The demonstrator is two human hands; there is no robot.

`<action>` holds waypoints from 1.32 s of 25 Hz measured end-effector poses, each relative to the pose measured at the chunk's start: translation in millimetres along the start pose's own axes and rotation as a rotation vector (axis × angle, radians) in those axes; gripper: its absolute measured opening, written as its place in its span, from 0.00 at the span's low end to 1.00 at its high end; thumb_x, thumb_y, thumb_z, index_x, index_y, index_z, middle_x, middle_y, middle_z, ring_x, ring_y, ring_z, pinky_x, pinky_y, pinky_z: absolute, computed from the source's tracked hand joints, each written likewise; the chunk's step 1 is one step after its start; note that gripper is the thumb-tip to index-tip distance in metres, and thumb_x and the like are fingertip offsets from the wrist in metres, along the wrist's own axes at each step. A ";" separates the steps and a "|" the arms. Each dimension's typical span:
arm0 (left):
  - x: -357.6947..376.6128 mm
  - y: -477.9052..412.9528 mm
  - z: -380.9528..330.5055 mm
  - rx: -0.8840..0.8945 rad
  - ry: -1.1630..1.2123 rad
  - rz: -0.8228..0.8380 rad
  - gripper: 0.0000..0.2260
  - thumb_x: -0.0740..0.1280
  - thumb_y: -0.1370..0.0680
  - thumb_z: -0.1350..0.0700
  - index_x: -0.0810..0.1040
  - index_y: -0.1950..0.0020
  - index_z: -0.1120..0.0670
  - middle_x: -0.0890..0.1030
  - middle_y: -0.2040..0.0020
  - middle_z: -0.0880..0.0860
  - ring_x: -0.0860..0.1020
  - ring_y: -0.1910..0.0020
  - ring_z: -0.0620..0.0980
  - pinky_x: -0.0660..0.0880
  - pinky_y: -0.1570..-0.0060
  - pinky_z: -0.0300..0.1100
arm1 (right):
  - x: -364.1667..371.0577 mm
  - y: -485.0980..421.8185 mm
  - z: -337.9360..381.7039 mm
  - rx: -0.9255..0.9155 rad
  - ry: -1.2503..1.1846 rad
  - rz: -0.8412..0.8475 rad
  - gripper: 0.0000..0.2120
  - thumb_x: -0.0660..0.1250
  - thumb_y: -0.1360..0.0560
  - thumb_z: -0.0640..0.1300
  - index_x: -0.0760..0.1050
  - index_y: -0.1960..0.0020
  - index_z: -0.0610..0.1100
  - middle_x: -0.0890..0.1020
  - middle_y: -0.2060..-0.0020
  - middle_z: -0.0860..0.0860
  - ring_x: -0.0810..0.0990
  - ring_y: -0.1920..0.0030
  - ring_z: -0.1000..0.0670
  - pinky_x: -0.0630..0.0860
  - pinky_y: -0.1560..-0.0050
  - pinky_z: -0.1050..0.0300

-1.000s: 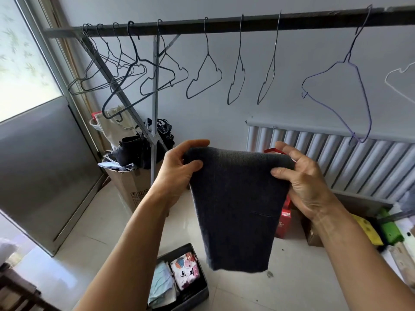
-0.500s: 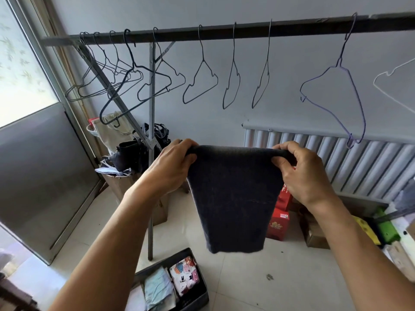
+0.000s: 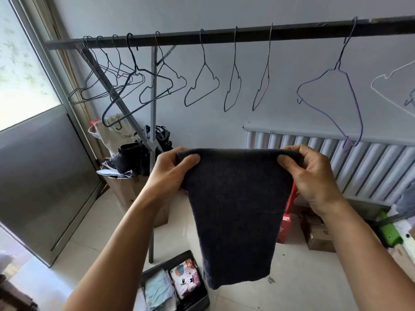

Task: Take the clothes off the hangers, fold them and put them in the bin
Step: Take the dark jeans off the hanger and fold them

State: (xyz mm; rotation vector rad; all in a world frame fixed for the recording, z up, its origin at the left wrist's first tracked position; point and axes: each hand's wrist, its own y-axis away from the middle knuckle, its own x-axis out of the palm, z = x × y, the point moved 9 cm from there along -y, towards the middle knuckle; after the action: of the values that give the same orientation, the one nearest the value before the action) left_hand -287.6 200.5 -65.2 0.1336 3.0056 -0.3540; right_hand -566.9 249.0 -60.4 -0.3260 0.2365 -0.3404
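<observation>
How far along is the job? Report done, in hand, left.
Done: hangers in view hang bare on the rail; folded clothes lie in the bin. In hand: left hand and right hand pinch the top edge of the dark garment. Left: finish folding it, bin it.

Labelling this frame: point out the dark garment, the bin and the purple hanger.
dark garment (image 3: 238,209), head view, middle of cloth.
bin (image 3: 195,303), head view, near right corner wall.
purple hanger (image 3: 337,65), head view, neck twist.

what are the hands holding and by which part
A folded dark grey garment, gripped along its top edge: the left hand at the left corner, the right hand at the right corner.
</observation>
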 end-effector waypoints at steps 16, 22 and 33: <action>28.9 12.6 -10.8 -0.044 0.052 -0.260 0.09 0.71 0.25 0.53 0.73 0.51 0.54 0.79 0.58 0.55 0.80 0.59 0.54 0.81 0.57 0.51 | 124.1 78.0 -17.1 -0.048 0.235 0.198 0.37 0.70 0.32 0.63 0.59 0.29 0.54 0.75 0.38 0.56 0.77 0.40 0.55 0.74 0.38 0.52; 63.5 17.9 -24.5 -0.018 0.245 -0.047 0.17 0.70 0.26 0.46 0.75 0.45 0.55 0.81 0.52 0.53 0.82 0.53 0.47 0.80 0.51 0.41 | 81.5 44.1 -15.8 0.008 0.001 -0.085 0.05 0.62 0.20 0.44 0.77 0.52 0.48 0.82 0.61 0.47 0.80 0.61 0.50 0.74 0.61 0.56; 22.0 31.5 86.0 -0.333 0.491 -0.010 0.30 0.72 0.31 0.43 0.75 0.34 0.58 0.83 0.43 0.56 0.83 0.47 0.51 0.79 0.45 0.45 | 69.0 32.2 -33.0 0.492 -0.745 0.161 0.17 0.61 0.21 0.50 0.78 0.39 0.41 0.84 0.44 0.43 0.83 0.44 0.41 0.76 0.43 0.43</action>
State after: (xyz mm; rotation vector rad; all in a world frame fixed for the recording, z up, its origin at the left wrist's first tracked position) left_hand -297.6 212.4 -158.1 0.1996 3.4896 0.2189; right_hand -503.7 243.7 -113.9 0.0672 -0.5472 -0.0932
